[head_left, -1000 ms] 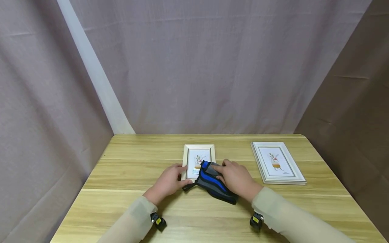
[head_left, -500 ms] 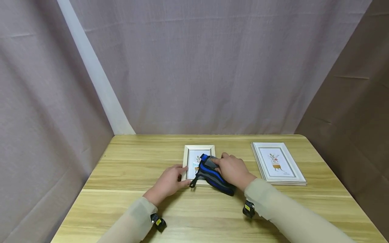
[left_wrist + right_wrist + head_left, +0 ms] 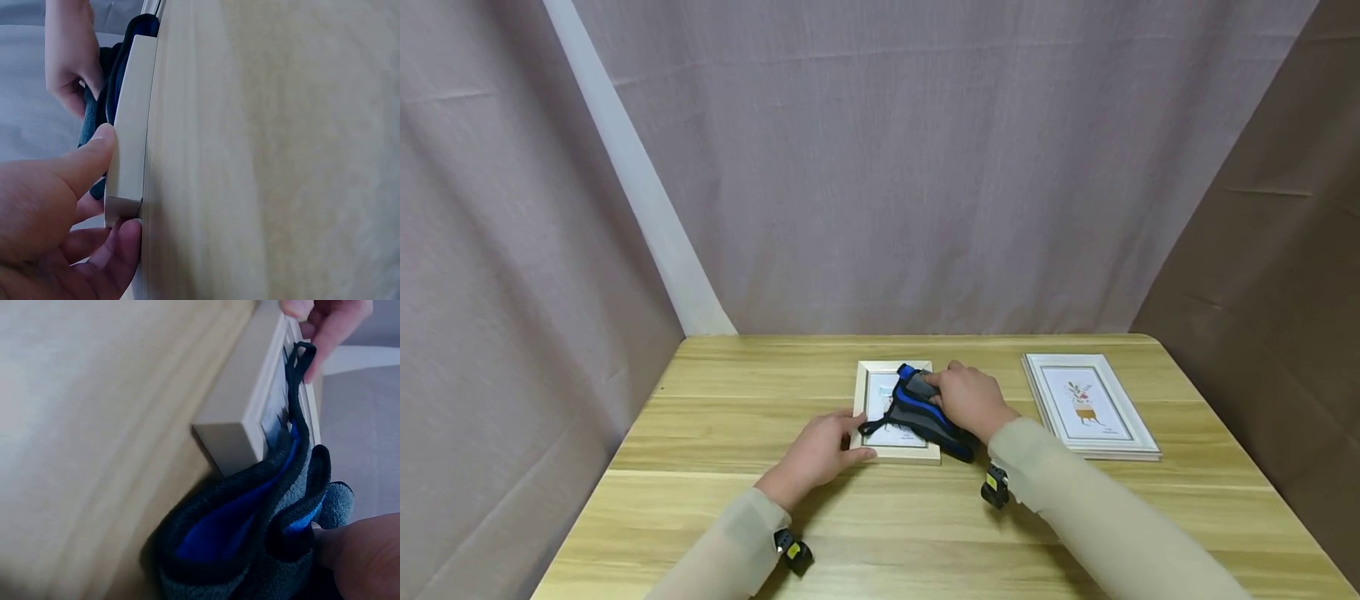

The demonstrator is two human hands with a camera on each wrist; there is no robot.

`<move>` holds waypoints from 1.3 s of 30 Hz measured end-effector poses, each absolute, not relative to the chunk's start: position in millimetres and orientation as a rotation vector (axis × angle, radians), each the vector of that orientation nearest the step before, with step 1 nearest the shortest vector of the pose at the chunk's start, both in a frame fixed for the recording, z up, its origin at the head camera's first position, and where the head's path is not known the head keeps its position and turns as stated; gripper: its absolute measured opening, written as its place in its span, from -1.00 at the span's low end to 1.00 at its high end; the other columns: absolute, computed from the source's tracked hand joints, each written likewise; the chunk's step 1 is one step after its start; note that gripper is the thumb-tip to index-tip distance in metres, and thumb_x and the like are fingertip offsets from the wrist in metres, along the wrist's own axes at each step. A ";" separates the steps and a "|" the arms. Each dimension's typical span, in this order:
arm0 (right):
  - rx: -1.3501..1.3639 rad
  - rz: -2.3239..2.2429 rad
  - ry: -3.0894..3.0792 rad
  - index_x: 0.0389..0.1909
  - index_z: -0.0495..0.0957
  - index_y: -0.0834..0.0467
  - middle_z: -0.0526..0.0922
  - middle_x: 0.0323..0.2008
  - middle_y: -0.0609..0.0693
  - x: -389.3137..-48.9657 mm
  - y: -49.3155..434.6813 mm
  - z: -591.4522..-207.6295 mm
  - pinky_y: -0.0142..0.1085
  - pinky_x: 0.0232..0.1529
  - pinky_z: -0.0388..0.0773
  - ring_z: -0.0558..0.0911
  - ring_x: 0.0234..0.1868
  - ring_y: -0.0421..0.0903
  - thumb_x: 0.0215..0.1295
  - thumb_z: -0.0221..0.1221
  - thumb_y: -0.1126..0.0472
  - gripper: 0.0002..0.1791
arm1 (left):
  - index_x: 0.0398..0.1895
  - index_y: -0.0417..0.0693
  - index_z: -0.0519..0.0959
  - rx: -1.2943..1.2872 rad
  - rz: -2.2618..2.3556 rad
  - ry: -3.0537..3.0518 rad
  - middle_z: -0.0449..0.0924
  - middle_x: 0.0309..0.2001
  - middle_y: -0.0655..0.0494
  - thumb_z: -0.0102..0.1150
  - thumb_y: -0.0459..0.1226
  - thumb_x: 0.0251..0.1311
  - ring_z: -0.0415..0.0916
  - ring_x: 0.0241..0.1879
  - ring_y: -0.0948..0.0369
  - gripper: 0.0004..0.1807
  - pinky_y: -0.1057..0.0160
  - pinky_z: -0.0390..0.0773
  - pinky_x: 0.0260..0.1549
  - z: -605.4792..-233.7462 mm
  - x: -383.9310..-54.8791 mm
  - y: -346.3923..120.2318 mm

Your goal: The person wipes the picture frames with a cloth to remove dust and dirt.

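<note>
A cream picture frame (image 3: 904, 454) with a flower print lies flat on the table. My left hand (image 3: 818, 450) holds its near left corner; in the left wrist view the thumb presses the near side and the fingers (image 3: 128, 247) curl at the corner. A bunched grey and blue cleaning cloth (image 3: 917, 414) with black edging is gripped by my right hand (image 3: 966, 400). It lies over the frame's right part and hides much of the print. Its hanging loop (image 3: 299, 369) trails across the glass toward my left hand. Folds of the cloth hide some right fingertips.
To the right, a stack of white picture frames (image 3: 1036, 392) lies on the wooden table (image 3: 737, 400), the top one with the same flower print. Grey curtains (image 3: 880, 183) hang behind the table, and a brown one (image 3: 1262, 283) on the right.
My right hand has slid the cloth away from me and slightly left, farther up over the frame. The loop has swung across the print. My left hand stays at the corner.
</note>
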State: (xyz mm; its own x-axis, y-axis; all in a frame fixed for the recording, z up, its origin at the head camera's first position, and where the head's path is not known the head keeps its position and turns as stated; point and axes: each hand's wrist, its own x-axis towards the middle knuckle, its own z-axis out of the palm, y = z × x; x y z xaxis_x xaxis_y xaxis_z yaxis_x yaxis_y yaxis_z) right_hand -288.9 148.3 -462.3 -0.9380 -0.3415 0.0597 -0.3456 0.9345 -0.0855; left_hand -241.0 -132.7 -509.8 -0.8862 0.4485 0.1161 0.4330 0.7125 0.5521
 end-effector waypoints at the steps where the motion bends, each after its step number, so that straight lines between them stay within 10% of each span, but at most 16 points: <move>1: 0.531 0.155 -3.052 0.40 0.71 -0.01 0.71 0.03 0.24 -291.5 148.4 -463.0 0.17 -0.31 0.72 0.76 -0.12 0.25 0.53 0.40 0.13 -0.54 | 0.47 -0.23 0.59 0.737 0.919 2.878 0.56 0.42 -0.29 0.53 -0.01 0.38 0.56 0.37 -0.21 -0.27 -0.14 0.49 0.39 -509.8 -240.8 -132.6; 39: 0.332 0.394 -3.115 0.45 0.66 0.05 0.69 0.32 0.23 -331.8 146.2 -464.5 0.18 0.11 0.68 0.71 0.22 0.25 0.55 0.36 0.05 -0.49 | 0.51 -0.29 0.52 0.780 0.703 2.949 0.57 0.37 -0.40 0.44 0.09 0.44 0.58 0.35 -0.23 -0.20 -0.11 0.51 0.38 -511.6 -238.7 -126.1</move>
